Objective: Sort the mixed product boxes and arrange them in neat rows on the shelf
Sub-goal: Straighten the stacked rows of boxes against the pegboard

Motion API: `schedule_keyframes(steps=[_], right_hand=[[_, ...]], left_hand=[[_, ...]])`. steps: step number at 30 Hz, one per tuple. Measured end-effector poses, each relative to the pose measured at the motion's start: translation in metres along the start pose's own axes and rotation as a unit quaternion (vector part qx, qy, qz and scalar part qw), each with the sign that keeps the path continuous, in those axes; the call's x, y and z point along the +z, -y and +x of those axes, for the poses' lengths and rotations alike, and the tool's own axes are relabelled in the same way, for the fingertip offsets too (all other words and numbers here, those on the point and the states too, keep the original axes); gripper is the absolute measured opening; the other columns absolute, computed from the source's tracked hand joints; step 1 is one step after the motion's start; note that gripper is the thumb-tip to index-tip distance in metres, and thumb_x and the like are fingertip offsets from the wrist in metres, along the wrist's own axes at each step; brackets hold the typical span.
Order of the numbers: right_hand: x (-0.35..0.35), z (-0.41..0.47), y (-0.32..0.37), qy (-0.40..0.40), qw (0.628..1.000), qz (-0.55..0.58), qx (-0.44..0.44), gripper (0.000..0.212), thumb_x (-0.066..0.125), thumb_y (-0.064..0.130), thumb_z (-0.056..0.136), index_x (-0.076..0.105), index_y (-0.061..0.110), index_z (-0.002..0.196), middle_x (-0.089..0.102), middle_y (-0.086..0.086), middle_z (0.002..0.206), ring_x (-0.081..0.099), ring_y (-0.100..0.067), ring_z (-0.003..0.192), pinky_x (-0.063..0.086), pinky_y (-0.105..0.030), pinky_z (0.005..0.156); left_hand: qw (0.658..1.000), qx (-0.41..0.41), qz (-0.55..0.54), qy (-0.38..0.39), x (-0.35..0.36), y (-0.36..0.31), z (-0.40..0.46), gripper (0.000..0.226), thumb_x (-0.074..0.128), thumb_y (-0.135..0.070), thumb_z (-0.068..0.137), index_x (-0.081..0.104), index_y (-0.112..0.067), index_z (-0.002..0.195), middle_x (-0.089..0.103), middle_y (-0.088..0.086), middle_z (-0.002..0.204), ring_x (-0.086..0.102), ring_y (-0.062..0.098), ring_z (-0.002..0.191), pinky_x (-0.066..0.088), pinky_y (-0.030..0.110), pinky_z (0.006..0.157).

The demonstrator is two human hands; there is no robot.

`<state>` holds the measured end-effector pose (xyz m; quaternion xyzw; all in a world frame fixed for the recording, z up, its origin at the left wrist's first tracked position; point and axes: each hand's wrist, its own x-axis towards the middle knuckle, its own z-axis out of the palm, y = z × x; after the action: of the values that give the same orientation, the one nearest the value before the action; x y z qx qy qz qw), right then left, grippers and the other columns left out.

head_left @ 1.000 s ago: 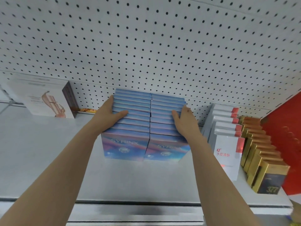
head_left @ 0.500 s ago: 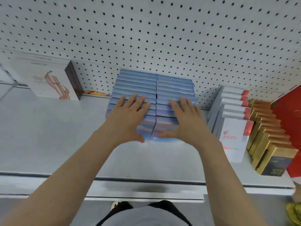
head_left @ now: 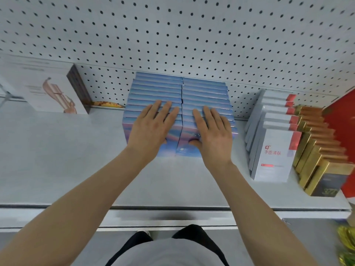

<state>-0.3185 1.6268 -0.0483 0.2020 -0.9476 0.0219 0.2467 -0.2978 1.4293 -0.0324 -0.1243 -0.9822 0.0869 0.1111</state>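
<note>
Both hands moved from the stack's sides onto its front. Left hand [head_left: 151, 129] and right hand [head_left: 211, 131] lie flat, fingers straight, pressing two rows of blue cardboard boxes [head_left: 178, 96] toward 12 o'clock against the white pegboard [head_left: 172, 35], probably squaring them; white shelf [head_left: 67, 160] below.
</note>
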Motion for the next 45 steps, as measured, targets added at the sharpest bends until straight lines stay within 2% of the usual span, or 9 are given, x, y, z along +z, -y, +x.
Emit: schedule_keyframes(steps=[6,9,11,14,20,25,30,35,45], right_hand=[[-0.011,-0.003,-0.003,0.019,0.999,0.021,-0.015,0.101,0.095,0.04,0.05,0.054,0.01,0.137,0.054,-0.018,0.14,0.051,-0.038,0.129,0.038,-0.048,0.108],[-0.019,-0.003,-0.004,0.059,0.998,0.021,0.024,0.115,0.086,0.065,0.049,0.046,0.015,0.145,0.045,-0.02,0.147,0.044,-0.041,0.134,0.033,-0.052,0.111],[-0.029,0.002,-0.009,0.116,0.99,0.002,0.085,0.128,0.071,0.081,0.051,0.027,0.021,0.155,0.027,-0.024,0.157,0.03,-0.046,0.142,0.023,-0.056,0.114],[-0.039,0.014,-0.023,0.217,0.967,0.01,0.136,0.137,0.069,0.082,0.056,-0.002,0.023,0.158,0.001,-0.025,0.162,0.014,-0.043,0.148,0.018,-0.052,0.117],[-0.037,0.022,-0.024,0.227,0.964,0.039,0.137,0.132,0.077,0.073,0.059,0.011,0.015,0.156,0.009,-0.027,0.157,0.028,-0.043,0.138,0.031,-0.045,0.111],[-0.037,0.017,-0.026,0.21,0.971,0.019,0.108,0.127,0.074,0.076,0.06,0.012,0.022,0.157,0.012,-0.026,0.157,0.031,-0.041,0.136,0.034,-0.046,0.109],[-0.038,0.015,-0.017,0.188,0.979,-0.031,0.074,0.12,0.077,0.072,0.06,0.023,0.021,0.155,0.025,-0.024,0.155,0.018,-0.044,0.145,0.014,-0.051,0.119],[-0.018,0.008,0.004,0.092,0.995,0.02,0.044,0.104,0.093,0.05,0.048,0.056,0.011,0.137,0.054,-0.027,0.136,0.053,-0.042,0.127,0.042,-0.055,0.106],[-0.016,0.008,0.0,0.084,0.996,0.002,0.01,0.105,0.092,0.054,0.049,0.057,0.007,0.136,0.056,-0.03,0.133,0.056,-0.044,0.123,0.044,-0.055,0.103]], left_hand=[[0.997,0.053,-0.026,-0.042,-0.002,0.012,0.0,0.111,0.094,-0.036,0.049,0.042,-0.012,0.144,0.047,0.011,0.146,0.043,0.038,0.135,0.035,0.048,0.111],[1.0,0.022,-0.015,-0.004,-0.012,0.024,-0.002,0.12,0.089,-0.051,0.053,0.028,-0.019,0.151,0.035,0.008,0.154,0.028,0.041,0.142,0.023,0.055,0.115],[0.998,-0.034,-0.021,0.041,-0.015,0.033,-0.004,0.129,0.082,-0.062,0.055,0.01,-0.023,0.155,0.016,0.011,0.16,0.013,0.042,0.146,0.016,0.058,0.115],[0.993,-0.067,-0.043,0.087,-0.015,0.042,-0.002,0.131,0.075,-0.07,0.059,-0.003,-0.026,0.154,0.003,0.014,0.161,0.002,0.042,0.147,0.015,0.057,0.116],[0.993,-0.029,-0.03,0.106,-0.015,0.047,0.003,0.128,0.073,-0.069,0.064,-0.004,-0.022,0.154,0.004,0.014,0.161,0.002,0.043,0.147,0.017,0.051,0.118],[0.994,-0.028,0.001,0.106,-0.021,0.042,0.005,0.125,0.072,-0.071,0.063,-0.003,-0.026,0.154,0.005,0.007,0.162,0.005,0.041,0.146,0.013,0.061,0.114],[0.995,-0.009,0.014,0.098,-0.023,0.026,0.007,0.123,0.072,-0.064,0.069,-0.001,-0.013,0.153,0.004,0.011,0.162,0.001,0.035,0.149,0.001,0.055,0.118],[0.996,0.017,-0.042,0.073,-0.018,0.017,0.008,0.114,0.073,-0.052,0.076,0.002,-0.01,0.154,0.002,0.012,0.163,0.002,0.028,0.15,0.004,0.04,0.12],[0.995,0.03,-0.058,0.075,-0.023,0.019,0.006,0.116,0.073,-0.056,0.074,0.004,-0.01,0.155,0.005,0.011,0.163,0.003,0.028,0.15,0.005,0.038,0.12]])
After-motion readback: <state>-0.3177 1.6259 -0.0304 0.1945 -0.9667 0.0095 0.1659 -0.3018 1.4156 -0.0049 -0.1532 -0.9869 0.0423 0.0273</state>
